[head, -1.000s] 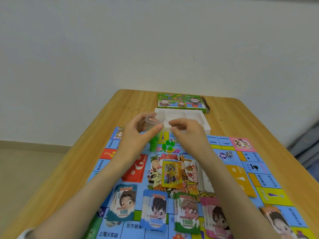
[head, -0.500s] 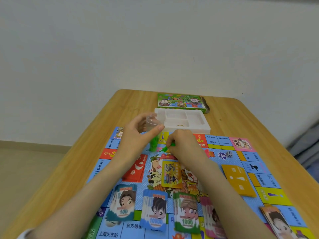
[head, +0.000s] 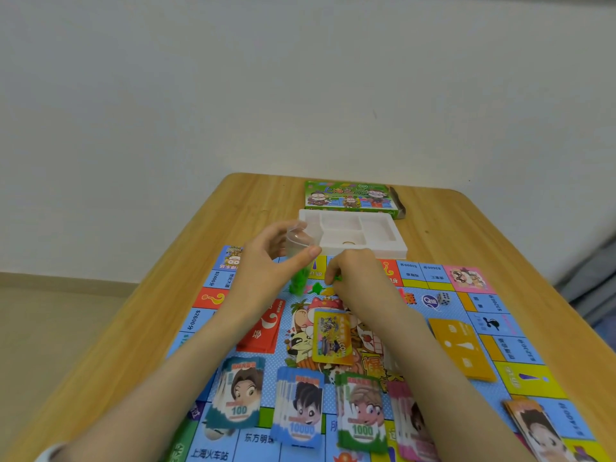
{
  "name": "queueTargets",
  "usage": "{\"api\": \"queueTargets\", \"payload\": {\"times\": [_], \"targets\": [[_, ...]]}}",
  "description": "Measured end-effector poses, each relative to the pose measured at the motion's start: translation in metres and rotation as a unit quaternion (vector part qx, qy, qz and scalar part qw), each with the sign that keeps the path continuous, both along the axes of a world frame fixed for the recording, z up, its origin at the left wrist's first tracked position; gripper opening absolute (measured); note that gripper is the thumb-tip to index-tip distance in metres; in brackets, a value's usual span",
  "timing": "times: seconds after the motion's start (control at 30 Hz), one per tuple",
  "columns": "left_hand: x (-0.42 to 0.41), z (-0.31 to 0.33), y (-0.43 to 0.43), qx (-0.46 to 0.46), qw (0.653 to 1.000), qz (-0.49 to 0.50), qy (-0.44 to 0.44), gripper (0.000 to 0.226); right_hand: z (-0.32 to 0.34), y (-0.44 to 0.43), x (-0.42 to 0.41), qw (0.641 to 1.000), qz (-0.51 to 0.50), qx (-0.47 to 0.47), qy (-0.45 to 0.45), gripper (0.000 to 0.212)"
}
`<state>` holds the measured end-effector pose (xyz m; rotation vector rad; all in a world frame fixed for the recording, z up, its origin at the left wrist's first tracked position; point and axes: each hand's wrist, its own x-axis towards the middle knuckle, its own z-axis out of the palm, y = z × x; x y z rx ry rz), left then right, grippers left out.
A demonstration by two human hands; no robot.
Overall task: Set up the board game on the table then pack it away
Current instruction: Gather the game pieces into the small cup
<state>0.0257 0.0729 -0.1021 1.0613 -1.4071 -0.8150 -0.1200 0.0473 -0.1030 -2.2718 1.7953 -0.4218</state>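
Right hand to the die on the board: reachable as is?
Probably yes: the die lies on the board near the right hand, nothing between them. That hand pinches a green piece, though, so it should drop that first.

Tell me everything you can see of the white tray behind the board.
The white tray looks like thin moulded plastic, with several shallow compartments. It lies flat, open side up, on the table between the green game box and the board. One small round item sits in its near middle compartment. The left hand, holding a clear container, overlaps its left corner; contact cannot be told.
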Motion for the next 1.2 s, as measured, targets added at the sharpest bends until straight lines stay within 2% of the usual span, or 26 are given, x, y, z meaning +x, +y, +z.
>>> {"api": "queueTargets", "payload": {"times": [0.17, 0.27, 0.33, 0.43, 0.5, 0.6, 0.73, 0.83, 0.97, 1.2], "targets": [[0.001, -0.001, 0.0, 0.002, 1.0, 0.0, -0.001, 0.041, 0.001, -0.002, -0.005, 0.999, -0.001, -0.022, -0.03, 0.023], [0.001, -0.002, 0.0, 0.006, 1.0, -0.007, -0.003, 0.042, 0.011, 0.0, -0.012, 0.99, -0.014, -0.053, -0.128, 0.019], [0.0, -0.002, 0.0, 0.007, 1.0, -0.014, -0.002, 0.043, 0.024, 0.006, -0.017, 0.963, -0.026, -0.063, -0.26, 0.02], [-0.003, -0.004, -0.001, 0.006, 1.0, -0.02, -0.014, 0.042, 0.046, 0.02, -0.02, 0.877, -0.005, -0.039, -0.479, 0.021], [-0.004, -0.005, -0.001, 0.0, 0.999, -0.022, -0.03, 0.042, 0.055, 0.027, -0.016, 0.847, 0.024, -0.018, -0.531, 0.02], [-0.003, -0.006, -0.002, -0.007, 0.999, -0.023, -0.045, 0.045, 0.056, 0.032, -0.006, 0.875, 0.063, -0.023, -0.479, 0.024], [-0.003, -0.008, -0.004, -0.019, 0.998, -0.02, -0.063, 0.049, 0.05, 0.031, 0.0, 0.913, 0.095, -0.089, -0.386, 0.032], [-0.004, -0.009, -0.003, -0.023, 0.997, -0.018, -0.076, 0.044, 0.046, 0.029, 0.002, 0.923, 0.094, -0.13, -0.35, 0.028], [-0.004, -0.008, -0.002, -0.04, 0.994, -0.02, -0.103, 0.035, 0.047, 0.029, 0.003, 0.937, 0.093, -0.127, -0.313, 0.014], [-0.004, -0.007, -0.002, -0.039, 0.994, -0.017, -0.103, 0.036, 0.05, 0.031, 0.0, 0.953, 0.1, -0.126, -0.257, 0.016]]}}
